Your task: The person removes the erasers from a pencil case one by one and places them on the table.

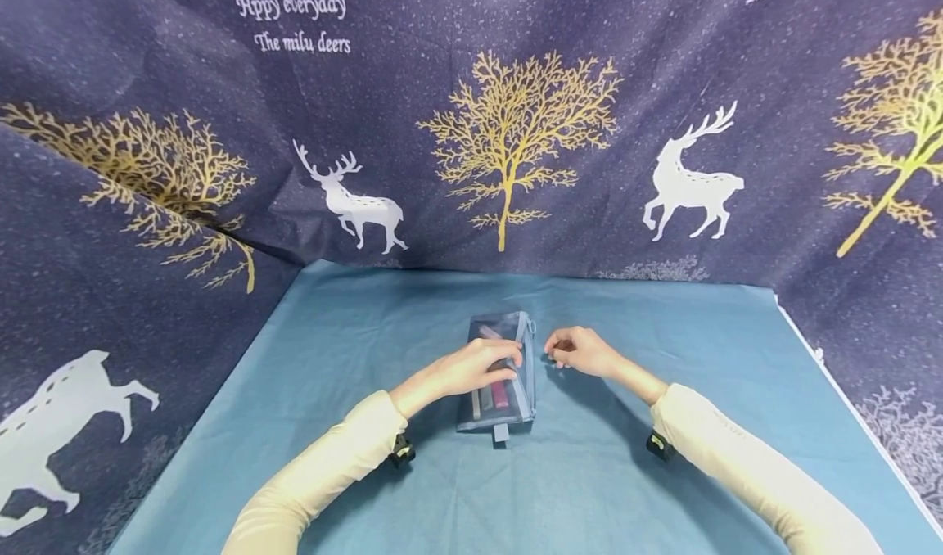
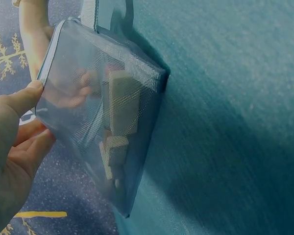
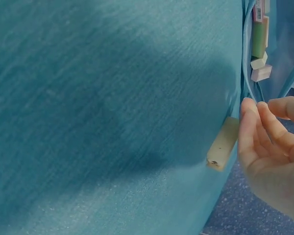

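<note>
A blue mesh zip pouch (image 1: 516,414) stands on the cloth in front of me, its zipped side spread apart toward the right. My left hand (image 1: 482,367) pinches its opening edge between thumb and fingers; in the left wrist view the thumb (image 2: 27,98) lies on the rim. Several small blocks show through the mesh, among them a green block (image 3: 258,40) and a pink one (image 1: 500,393). Just right of the pouch is my right hand (image 1: 582,352), fingers loosely bent and holding nothing visible. Beside its fingertips lies a pale eraser (image 3: 221,144), dark-marked at one end.
Blue cloth (image 1: 633,489) covers the table. A dark curtain (image 1: 457,15) printed with trees and deer hangs behind and at both sides. From the pouch's near end sticks a light fabric tab (image 1: 501,434).
</note>
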{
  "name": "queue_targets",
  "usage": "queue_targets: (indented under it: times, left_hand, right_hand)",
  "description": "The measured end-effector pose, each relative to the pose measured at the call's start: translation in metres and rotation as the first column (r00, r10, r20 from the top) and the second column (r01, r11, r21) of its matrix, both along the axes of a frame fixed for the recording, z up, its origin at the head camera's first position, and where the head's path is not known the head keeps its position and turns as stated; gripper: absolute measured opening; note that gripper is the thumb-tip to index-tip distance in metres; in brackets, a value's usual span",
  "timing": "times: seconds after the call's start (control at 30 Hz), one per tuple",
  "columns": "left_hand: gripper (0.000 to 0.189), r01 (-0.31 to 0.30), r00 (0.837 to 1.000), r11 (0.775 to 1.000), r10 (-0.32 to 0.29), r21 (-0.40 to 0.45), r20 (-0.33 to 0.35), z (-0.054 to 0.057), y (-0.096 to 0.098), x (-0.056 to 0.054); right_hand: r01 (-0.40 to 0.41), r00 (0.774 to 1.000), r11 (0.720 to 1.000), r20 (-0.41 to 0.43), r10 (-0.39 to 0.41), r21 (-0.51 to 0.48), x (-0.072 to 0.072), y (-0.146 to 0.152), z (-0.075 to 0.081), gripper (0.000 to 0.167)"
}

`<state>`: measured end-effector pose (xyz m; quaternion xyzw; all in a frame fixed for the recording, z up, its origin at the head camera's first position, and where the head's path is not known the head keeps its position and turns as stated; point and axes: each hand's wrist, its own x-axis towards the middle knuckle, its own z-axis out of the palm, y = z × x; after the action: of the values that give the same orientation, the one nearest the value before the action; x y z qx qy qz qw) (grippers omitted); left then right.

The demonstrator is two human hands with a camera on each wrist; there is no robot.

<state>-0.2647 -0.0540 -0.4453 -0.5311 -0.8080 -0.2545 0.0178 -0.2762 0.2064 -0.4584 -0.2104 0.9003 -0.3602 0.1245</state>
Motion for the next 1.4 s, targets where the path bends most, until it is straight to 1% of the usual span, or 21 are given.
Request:
queue_targets:
  times: [0.13, 0.3, 0.47, 0.6, 0.77, 0.97, 1.13, 1.4]
  left_hand:
    - [0.016, 0.006, 1.0, 1.0, -0.006, 0.004, -0.002, -0.001, 0.0, -0.001]
    - [0.016, -0.002, 1.0, 1.0, 0.002, -0.006, 0.001, -0.001, 0.0, 0.0]
    - [0.016, 0.002, 1.0, 1.0, -0.002, 0.0, 0.007, 0.0, 0.001, 0.0]
    - [0.015, 0.012, 1.0, 1.0, -0.012, 0.004, 0.012, 0.0, 0.001, 0.001]
    - [0.016, 0.013, 1.0, 1.0, -0.013, 0.005, 0.026, 0.001, 0.001, 0.001]
    - [0.015, 0.016, 1.0, 1.0, -0.016, 0.01, 0.0, -0.001, 0.001, 0.0]
    - [0.016, 0.012, 1.0, 1.0, -0.012, 0.001, -0.014, -0.002, 0.001, 0.0]
    - [0.018, 0.029, 0.999, 0.999, -0.029, 0.015, 0.013, -0.001, 0.002, -0.001]
  right_hand:
    - [-0.026, 1.0, 1.0, 0.005, 0.026, -0.007, 0.0, -0.002, 0.0, 0.016]
    - [-0.068, 0.997, 0.998, 0.026, 0.068, -0.012, -0.001, -0.003, 0.0, 0.016]
    - [-0.084, 0.996, 0.996, 0.019, 0.084, -0.01, -0.002, -0.005, -0.002, 0.016]
    - [-0.116, 0.993, 0.993, 0.011, 0.116, -0.007, -0.002, -0.006, -0.005, 0.017]
    - [-0.149, 0.989, 0.989, 0.014, 0.149, -0.026, -0.001, -0.008, -0.005, 0.017]
    - [-0.193, 0.981, 0.98, 0.006, 0.193, -0.048, 0.0, -0.011, -0.004, 0.017]
    - [-0.22, 0.975, 0.975, 0.004, 0.22, -0.035, 0.0, -0.015, -0.004, 0.02]
    - [-0.263, 0.964, 0.965, -0.031, 0.263, -0.01, -0.002, -0.02, -0.005, 0.021]
